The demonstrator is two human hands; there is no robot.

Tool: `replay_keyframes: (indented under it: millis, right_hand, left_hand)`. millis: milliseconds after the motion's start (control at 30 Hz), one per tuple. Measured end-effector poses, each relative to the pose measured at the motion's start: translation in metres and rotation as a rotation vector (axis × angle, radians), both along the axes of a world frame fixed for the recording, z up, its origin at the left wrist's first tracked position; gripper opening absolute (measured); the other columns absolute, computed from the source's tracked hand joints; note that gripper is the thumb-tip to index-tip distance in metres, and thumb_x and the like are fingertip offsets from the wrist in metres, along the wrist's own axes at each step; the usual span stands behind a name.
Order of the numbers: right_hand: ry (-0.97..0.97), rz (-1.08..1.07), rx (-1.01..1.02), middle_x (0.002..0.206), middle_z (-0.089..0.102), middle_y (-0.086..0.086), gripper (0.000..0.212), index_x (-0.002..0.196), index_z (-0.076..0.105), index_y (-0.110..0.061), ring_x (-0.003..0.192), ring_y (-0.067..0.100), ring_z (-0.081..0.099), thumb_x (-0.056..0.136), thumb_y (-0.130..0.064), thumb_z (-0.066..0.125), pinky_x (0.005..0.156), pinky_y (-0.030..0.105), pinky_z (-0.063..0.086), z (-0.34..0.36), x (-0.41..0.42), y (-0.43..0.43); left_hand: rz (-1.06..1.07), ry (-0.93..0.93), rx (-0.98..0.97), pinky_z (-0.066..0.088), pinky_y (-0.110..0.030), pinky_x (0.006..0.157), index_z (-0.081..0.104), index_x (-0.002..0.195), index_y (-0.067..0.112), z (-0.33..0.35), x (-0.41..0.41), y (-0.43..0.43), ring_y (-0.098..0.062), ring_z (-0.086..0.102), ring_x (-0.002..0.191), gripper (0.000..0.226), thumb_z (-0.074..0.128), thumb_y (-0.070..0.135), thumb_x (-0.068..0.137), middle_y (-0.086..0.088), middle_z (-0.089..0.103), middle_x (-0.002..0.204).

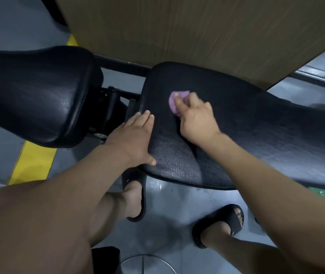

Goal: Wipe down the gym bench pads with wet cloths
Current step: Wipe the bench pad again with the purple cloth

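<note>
Two black padded bench sections fill the view. The long pad [256, 123] runs from the centre to the right; a second pad [31, 91] lies at the left, joined to it by a black metal hinge. My right hand [194, 119] grips a bunched pink cloth [174, 100] and presses it onto the long pad near its left end. My left hand [135, 135] rests flat on the same pad's left edge, fingers straight and thumb over the near rim. Part of the cloth is hidden under my fingers.
A wooden panel [177, 30] rises just behind the bench. The grey floor has a yellow stripe [33, 161] at the left. My feet in black slides [225, 220] stand below the pad. A metal ring [147, 262] sits at the bottom edge.
</note>
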State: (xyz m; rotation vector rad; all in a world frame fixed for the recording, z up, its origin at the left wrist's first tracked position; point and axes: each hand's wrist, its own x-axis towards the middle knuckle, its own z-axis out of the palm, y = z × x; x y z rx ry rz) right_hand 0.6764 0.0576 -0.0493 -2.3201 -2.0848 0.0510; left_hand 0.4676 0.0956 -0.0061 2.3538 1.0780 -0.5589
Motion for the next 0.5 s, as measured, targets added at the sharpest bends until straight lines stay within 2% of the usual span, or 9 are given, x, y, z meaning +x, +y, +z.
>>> replay_keyframes:
  millis: [133,233,300,400,433,500]
  right_hand:
    - [0.133,0.342,-0.04,0.104,0.049,0.01,0.07,0.147,0.048,-0.014,0.085,0.031,0.052,0.079,-0.013,0.059,0.07,0.038,0.034,0.003,-0.044,-0.081]
    - [0.142,0.504,-0.055,0.102,0.05,0.006,0.067,0.15,0.047,-0.016,0.087,0.026,0.054,0.085,-0.014,0.061,0.071,0.036,0.037,0.007,-0.037,-0.093]
    - [0.055,0.395,-0.022,0.104,0.053,0.01,0.068,0.15,0.047,-0.017,0.087,0.031,0.057,0.083,-0.015,0.061,0.07,0.037,0.036,0.003,-0.026,-0.059]
    - [0.021,0.073,0.009,0.108,0.054,0.018,0.067,0.147,0.05,-0.012,0.086,0.039,0.06,0.08,-0.015,0.057,0.071,0.038,0.03,0.0,-0.021,-0.003]
    - [0.032,0.046,0.012,0.11,0.054,0.019,0.066,0.146,0.051,-0.011,0.087,0.039,0.06,0.08,-0.015,0.055,0.072,0.038,0.028,-0.001,-0.031,0.003]
    - [0.064,0.183,0.005,0.11,0.053,0.017,0.066,0.145,0.051,-0.012,0.088,0.037,0.058,0.079,-0.017,0.05,0.071,0.037,0.027,-0.004,-0.06,-0.007]
  left_hand:
    - [0.099,0.108,-0.017,0.03,-0.047,0.121,0.006,0.163,0.017,0.008,-0.019,0.02,-0.03,0.013,0.151,0.112,0.079,0.044,0.083,-0.008,0.014,0.165]
    - [0.155,0.122,-0.029,0.039,-0.048,0.113,0.037,0.151,0.02,0.009,-0.032,0.034,-0.032,0.027,0.141,0.07,0.068,0.041,0.091,-0.01,0.036,0.15]
    - [0.185,0.091,-0.02,0.04,-0.046,0.112,0.043,0.148,0.02,0.012,-0.035,0.038,-0.032,0.031,0.139,0.057,0.061,0.037,0.097,-0.011,0.04,0.148]
    - [0.258,-0.003,-0.032,0.045,-0.043,0.109,0.046,0.149,0.019,0.021,-0.038,0.039,-0.029,0.045,0.133,0.051,0.057,0.031,0.101,-0.01,0.046,0.147]
    - [0.278,-0.029,-0.03,0.047,-0.042,0.107,0.049,0.147,0.018,0.023,-0.04,0.039,-0.028,0.051,0.128,0.048,0.057,0.03,0.101,-0.01,0.05,0.145]
    - [0.303,-0.051,-0.036,0.048,-0.042,0.105,0.053,0.142,0.017,0.025,-0.042,0.042,-0.026,0.056,0.123,0.043,0.057,0.029,0.101,-0.008,0.056,0.14]
